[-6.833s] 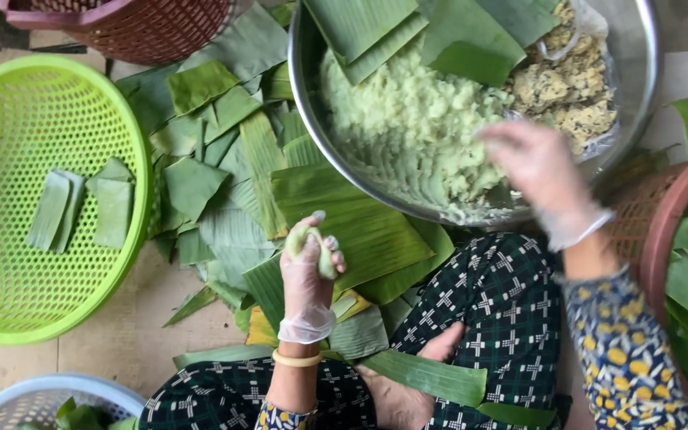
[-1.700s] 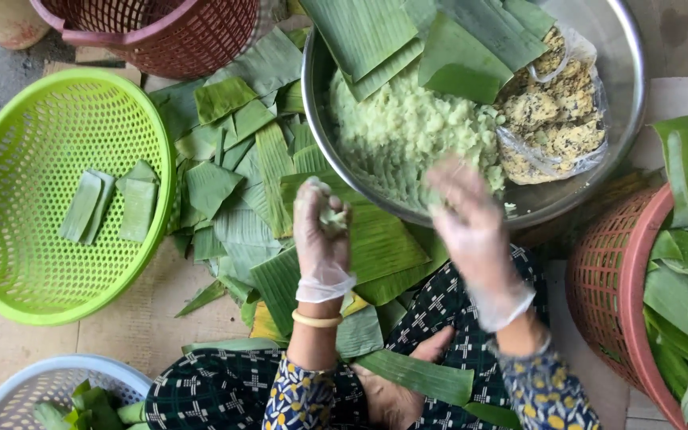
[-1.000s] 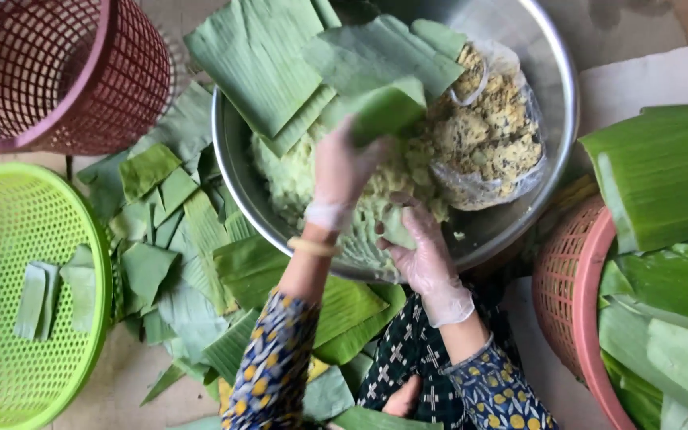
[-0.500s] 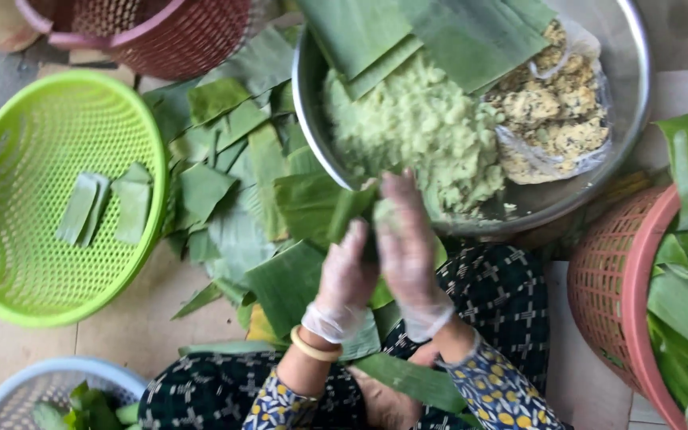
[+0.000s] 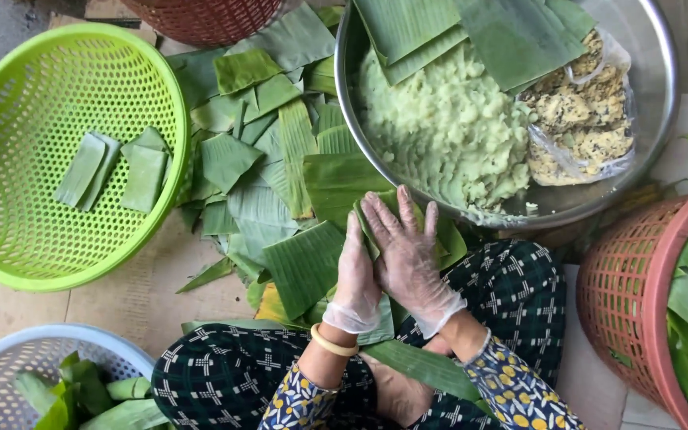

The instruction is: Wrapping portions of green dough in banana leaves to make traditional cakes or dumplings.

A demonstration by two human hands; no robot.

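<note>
Head view looks straight down on two hands in thin clear gloves, pressed together over a folded banana leaf piece [image 5: 447, 239] just below the rim of the steel bowl [image 5: 662, 103]. Left hand [image 5: 357, 279] stands edge-on with fingers straight, braced against the near side of the leaf; right hand [image 5: 406, 253] lies flat and spread across the top of it, so the leaf is pinned between palm and fingers (what it wraps is hidden). Inside the bowl sit a heap of pale green dough [image 5: 447, 131], a clear bag of crumbly yellow filling [image 5: 583, 127] and large leaf sheets [image 5: 471, 32]. Left of the bowl, cut leaf pieces [image 5: 260, 191] lie scattered, and farther left a lime green basket [image 5: 9, 103] holds a few folded leaf parcels [image 5: 117, 169]. Right of the bowl stands a pink basket [image 5: 631, 295] of leaves; down at the lower left, well apart from the bowl, a pale blue basket [image 5: 9, 350]
</note>
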